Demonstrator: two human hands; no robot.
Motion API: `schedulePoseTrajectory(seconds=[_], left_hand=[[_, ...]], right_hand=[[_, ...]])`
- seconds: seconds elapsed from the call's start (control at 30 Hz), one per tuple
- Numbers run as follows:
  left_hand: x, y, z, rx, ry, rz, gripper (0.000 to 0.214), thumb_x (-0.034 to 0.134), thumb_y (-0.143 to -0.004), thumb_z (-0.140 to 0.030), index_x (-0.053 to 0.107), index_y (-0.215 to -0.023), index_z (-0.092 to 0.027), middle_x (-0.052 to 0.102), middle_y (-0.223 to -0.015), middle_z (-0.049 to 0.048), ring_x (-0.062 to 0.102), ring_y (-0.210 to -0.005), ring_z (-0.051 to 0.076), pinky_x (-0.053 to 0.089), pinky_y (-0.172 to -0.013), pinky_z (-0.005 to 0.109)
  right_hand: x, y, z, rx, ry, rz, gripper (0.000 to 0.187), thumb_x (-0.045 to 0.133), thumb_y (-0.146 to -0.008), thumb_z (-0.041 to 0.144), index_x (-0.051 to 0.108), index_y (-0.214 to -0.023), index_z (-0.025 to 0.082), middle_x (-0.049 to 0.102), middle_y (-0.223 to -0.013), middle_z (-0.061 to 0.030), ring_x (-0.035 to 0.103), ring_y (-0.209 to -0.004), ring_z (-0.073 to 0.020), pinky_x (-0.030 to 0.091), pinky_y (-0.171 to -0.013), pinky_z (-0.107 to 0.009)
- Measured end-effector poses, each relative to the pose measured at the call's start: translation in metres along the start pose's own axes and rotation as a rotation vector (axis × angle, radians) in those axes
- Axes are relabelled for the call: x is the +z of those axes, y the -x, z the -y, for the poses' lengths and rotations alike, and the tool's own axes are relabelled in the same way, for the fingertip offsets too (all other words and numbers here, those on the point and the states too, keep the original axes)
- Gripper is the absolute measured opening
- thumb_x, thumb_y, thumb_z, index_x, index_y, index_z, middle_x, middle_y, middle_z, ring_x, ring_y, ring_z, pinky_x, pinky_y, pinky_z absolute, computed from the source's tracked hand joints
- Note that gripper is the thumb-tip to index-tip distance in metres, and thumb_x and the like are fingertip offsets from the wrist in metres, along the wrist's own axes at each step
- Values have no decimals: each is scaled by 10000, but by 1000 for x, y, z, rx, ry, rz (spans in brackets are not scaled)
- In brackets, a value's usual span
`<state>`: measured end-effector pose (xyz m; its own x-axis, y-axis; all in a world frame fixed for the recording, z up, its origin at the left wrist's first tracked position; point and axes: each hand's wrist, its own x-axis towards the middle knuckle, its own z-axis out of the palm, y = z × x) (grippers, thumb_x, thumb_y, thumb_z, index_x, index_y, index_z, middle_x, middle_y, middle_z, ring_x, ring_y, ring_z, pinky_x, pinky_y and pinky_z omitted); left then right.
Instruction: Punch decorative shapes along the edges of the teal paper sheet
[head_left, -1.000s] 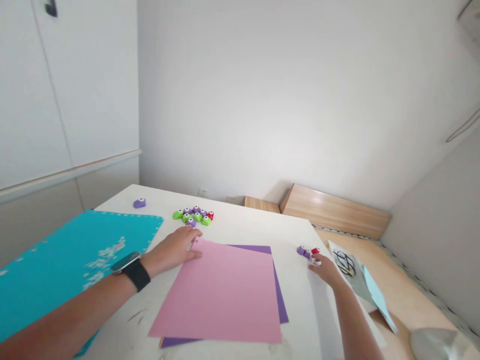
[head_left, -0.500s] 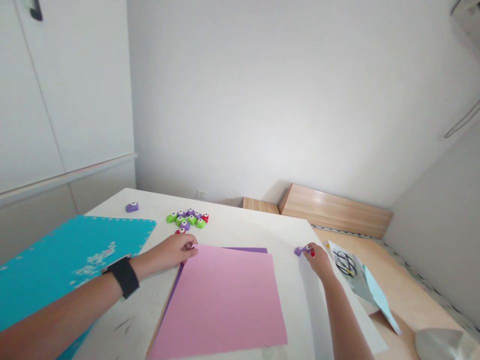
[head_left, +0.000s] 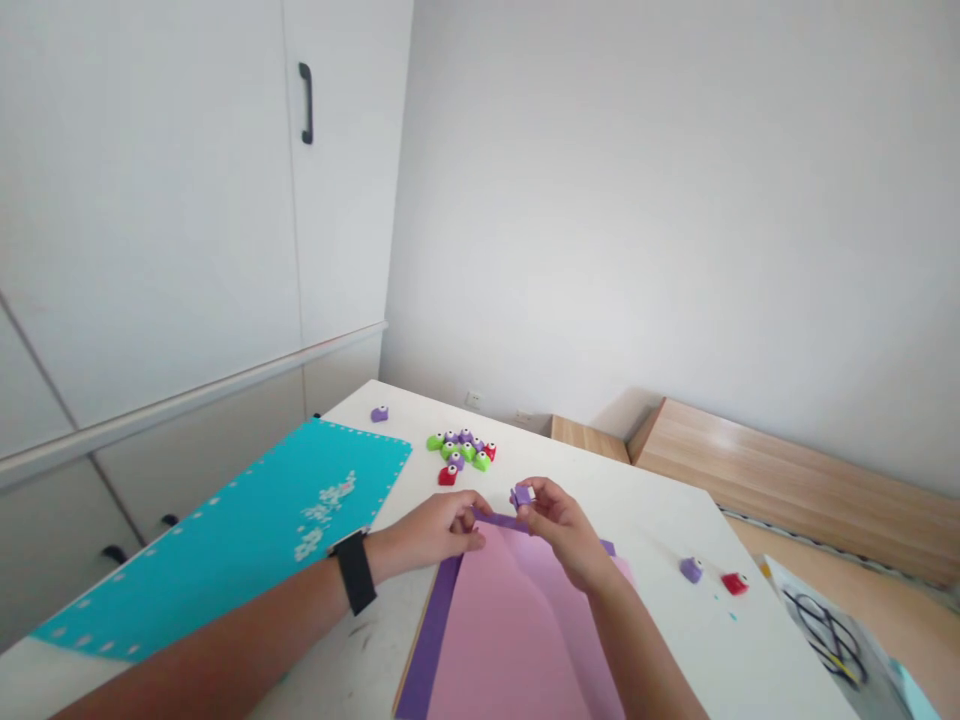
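My right hand (head_left: 562,535) is closed round a small purple craft punch (head_left: 523,496), held up over the far edge of a pink paper sheet (head_left: 502,620). My left hand (head_left: 444,532) pinches the pink sheet at its far left corner. Beneath the pink lies a purple sheet (head_left: 435,645), showing along the left and far edges. Beyond my left hand a cluster of several green, purple and red craft punches (head_left: 466,451) sits on the white table (head_left: 660,510). A red punch (head_left: 448,475) is the nearest of them.
On the left lies a blue sheet (head_left: 255,545) with white flower shapes and a dotted border. A lone purple punch (head_left: 380,413) sits behind it. To the right are a purple punch (head_left: 691,569), a red punch (head_left: 735,583) and tiny blue paper bits. A box with black cable (head_left: 829,635) stands beyond.
My right hand has picked up a purple punch from the table's right side and brought it left to the paper. My left hand stays at the pink sheet's corner. The view has turned left.
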<state>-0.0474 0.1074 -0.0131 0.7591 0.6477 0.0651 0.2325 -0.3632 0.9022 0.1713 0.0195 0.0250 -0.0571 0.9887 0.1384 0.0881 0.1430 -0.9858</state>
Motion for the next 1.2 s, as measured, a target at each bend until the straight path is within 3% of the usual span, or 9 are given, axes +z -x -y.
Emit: schedulePoseTrajectory(seconds=[0.2, 0.37, 0.53, 0.83, 1.0, 1.13, 1.2], left_hand=[[0, 4, 2, 39, 91, -42, 331, 719, -779, -356, 607, -1019, -157, 616, -764, -2, 587, -690, 165, 424, -614, 248], [3, 4, 6, 36, 98, -23, 397, 699, -809, -333, 550, -1144, -180, 622, -727, -22, 599, -669, 167, 421, -601, 241], [-2, 4, -5, 109, 64, -14, 488, 659, -858, -305, 497, -1314, -240, 682, -846, -2, 634, -726, 176, 452, -654, 250], [-8, 6, -21, 256, -136, -33, 324, 668, -873, -358, 617, -1180, -268, 659, -1096, 34, 619, -939, 202, 477, -790, 281], [-12, 6, -17, 181, 9, -26, 336, 723, -817, -387, 570, -1070, -228, 645, -1083, 53, 633, -977, 216, 506, -732, 278], [-16, 4, -13, 99, 155, -43, 368, 744, -802, -363, 515, -1051, -218, 648, -959, 21, 644, -842, 169, 492, -679, 255], [-16, 4, -11, 35, 240, -40, 428, 768, -778, -355, 511, -1094, -222, 621, -902, -6, 626, -751, 139, 498, -664, 257]], right_hand=[[26, -9, -21, -46, 171, 94, 345, 698, -849, 420, 622, -1140, 252, 647, -1120, -52, 586, -1029, -223, 431, -905, -348], [27, -6, -32, -17, 233, 58, 356, 706, -842, 408, 619, -1139, 230, 640, -875, -9, 576, -789, -168, 434, -741, -289], [26, -7, -39, -45, 204, 81, 292, 685, -861, 399, 634, -1078, 211, 616, -903, -8, 553, -802, -155, 419, -735, -274], [29, -1, -39, 2, 154, 74, 325, 651, -875, 453, 642, -1074, 195, 519, -773, 22, 453, -679, -122, 363, -630, -249], [22, 6, -24, 23, 289, 160, 319, 630, -884, 458, 655, -1060, 194, 572, -814, 8, 478, -722, -132, 365, -653, -250], [13, 8, -22, 42, 450, 119, 286, 631, -870, 440, 635, -767, 173, 521, -686, 27, 433, -662, -124, 327, -609, -245], [11, 7, -24, 48, 447, 80, 319, 604, -880, 442, 600, -708, 174, 486, -648, 34, 413, -635, -121, 318, -591, -245]])
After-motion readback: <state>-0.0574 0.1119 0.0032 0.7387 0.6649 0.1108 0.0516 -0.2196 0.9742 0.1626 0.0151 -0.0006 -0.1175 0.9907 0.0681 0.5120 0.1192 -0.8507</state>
